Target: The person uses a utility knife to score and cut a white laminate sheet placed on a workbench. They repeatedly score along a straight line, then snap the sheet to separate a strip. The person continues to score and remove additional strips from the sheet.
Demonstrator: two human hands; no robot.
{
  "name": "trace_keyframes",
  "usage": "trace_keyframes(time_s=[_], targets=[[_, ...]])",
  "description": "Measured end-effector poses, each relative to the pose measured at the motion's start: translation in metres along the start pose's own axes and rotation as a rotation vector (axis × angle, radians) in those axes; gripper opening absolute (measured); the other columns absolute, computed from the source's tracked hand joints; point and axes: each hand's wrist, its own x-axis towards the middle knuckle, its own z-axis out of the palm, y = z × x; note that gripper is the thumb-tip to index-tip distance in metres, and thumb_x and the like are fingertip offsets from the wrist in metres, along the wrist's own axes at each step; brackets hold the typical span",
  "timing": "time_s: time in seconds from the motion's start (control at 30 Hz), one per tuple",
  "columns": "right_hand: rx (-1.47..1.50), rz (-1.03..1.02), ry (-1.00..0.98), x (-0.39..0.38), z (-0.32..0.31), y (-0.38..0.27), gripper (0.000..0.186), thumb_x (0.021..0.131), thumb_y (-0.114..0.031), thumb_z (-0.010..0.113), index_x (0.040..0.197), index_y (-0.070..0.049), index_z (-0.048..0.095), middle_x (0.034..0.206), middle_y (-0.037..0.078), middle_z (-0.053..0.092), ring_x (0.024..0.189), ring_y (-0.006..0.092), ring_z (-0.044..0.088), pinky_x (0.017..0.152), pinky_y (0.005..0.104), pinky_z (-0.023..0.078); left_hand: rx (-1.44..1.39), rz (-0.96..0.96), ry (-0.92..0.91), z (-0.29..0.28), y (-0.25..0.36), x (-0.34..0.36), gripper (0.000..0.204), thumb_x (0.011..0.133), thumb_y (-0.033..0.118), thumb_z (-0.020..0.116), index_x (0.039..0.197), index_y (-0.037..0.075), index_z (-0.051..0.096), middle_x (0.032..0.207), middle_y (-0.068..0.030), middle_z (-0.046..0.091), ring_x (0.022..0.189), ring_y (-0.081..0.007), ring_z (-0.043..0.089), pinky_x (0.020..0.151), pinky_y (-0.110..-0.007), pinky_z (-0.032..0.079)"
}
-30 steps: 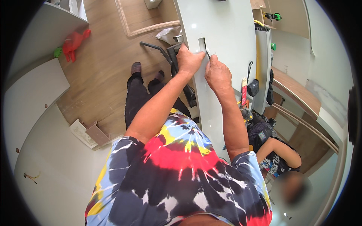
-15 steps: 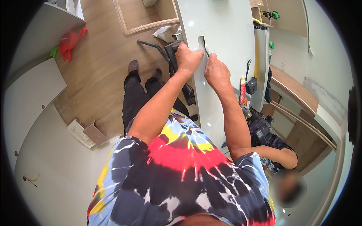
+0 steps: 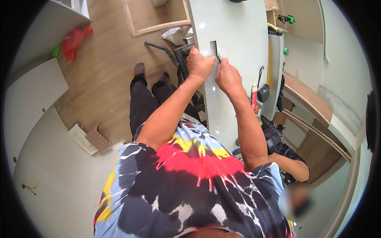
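Slot point(image 3: 213, 47) in this glossy white panel point(image 3: 242, 31) runs lengthwise away from the person, just past both hands. Right hand point(image 3: 229, 75) has its fingers curled round a thin dark tool point(image 3: 218, 59) by the near end; left hand point(image 3: 200, 64) sits at the panel's edge, thumb closest, can't tell its grip.

Crumpled red thing point(image 3: 74, 43) on the wood floor point(image 3: 97, 85), little green bit point(image 3: 57, 51) beside it. Another person point(image 3: 291, 166) is kinda over at lower right.

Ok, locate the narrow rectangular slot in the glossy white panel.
In the head view, the slot lies above centre, near the left edge of the panel, its lower end between the left hand and right hand.
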Motion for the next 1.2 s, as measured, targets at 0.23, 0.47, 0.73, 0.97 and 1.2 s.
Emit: trace_keyframes(time_s=[0.23, 0.47, 0.73, 0.97, 1.2], targets=[[0.015, -0.011, 0.015, -0.002, 0.000, 0.000, 0.022, 0.102, -0.015, 0.048, 0.105, 0.005, 0.053, 0.089, 0.034, 0.068, 0.088, 0.0529, 0.067, 0.081, 0.0599, 0.052, -0.050, 0.036, -0.007, 0.006, -0.008, 0.004, 0.055, 0.067, 0.019, 0.085, 0.112, -0.001, 0.062, 0.107, -0.0237, 0.073, 0.102, -0.0416, 0.072, 0.091, -0.046, 0.056], [0.085, -0.061, 0.083, -0.010, 0.003, 0.010, 0.023, 0.103, -0.018, 0.049, 0.100, 0.005, 0.050, 0.084, 0.034, 0.067, 0.084, 0.0539, 0.066, 0.079, 0.0602, 0.052, -0.090, 0.095, -0.099, 0.005, -0.021, 0.007, 0.057, 0.067, 0.019, 0.087, 0.115, -0.001, 0.063, 0.106, -0.0200, 0.075, 0.099, -0.0368, 0.074, 0.091, -0.043, 0.057], [-0.020, -0.010, 0.082, -0.021, 0.001, -0.009, 0.016, 0.098, -0.011, 0.049, 0.101, 0.005, 0.053, 0.085, 0.032, 0.070, 0.086, 0.0498, 0.071, 0.077, 0.0572, 0.056, -0.080, 0.106, -0.065, -0.004, -0.016, 0.000, 0.053, 0.068, 0.017, 0.083, 0.114, 0.000, 0.063, 0.105, -0.0210, 0.075, 0.099, -0.0371, 0.073, 0.091, -0.043, 0.057], [-0.024, 0.036, 0.051, -0.021, -0.003, -0.019, 0.016, 0.095, -0.008, 0.051, 0.104, 0.005, 0.054, 0.089, 0.031, 0.071, 0.089, 0.0488, 0.071, 0.080, 0.0568, 0.056, -0.080, 0.047, -0.090, -0.010, -0.011, -0.003, 0.052, 0.068, 0.016, 0.081, 0.113, -0.001, 0.062, 0.103, -0.0218, 0.074, 0.099, -0.0372, 0.073, 0.091, -0.043, 0.057], [-0.037, 0.079, 0.013, -0.020, -0.002, -0.020, 0.019, 0.095, -0.009, 0.052, 0.107, 0.005, 0.054, 0.092, 0.032, 0.072, 0.092, 0.0480, 0.072, 0.082, 0.0560, 0.056, -0.097, 0.034, -0.062, -0.010, -0.010, -0.007, 0.048, 0.068, 0.014, 0.080, 0.109, -0.002, 0.061, 0.102, -0.0231, 0.074, 0.098, -0.0391, 0.073, 0.089, -0.044, 0.057]])
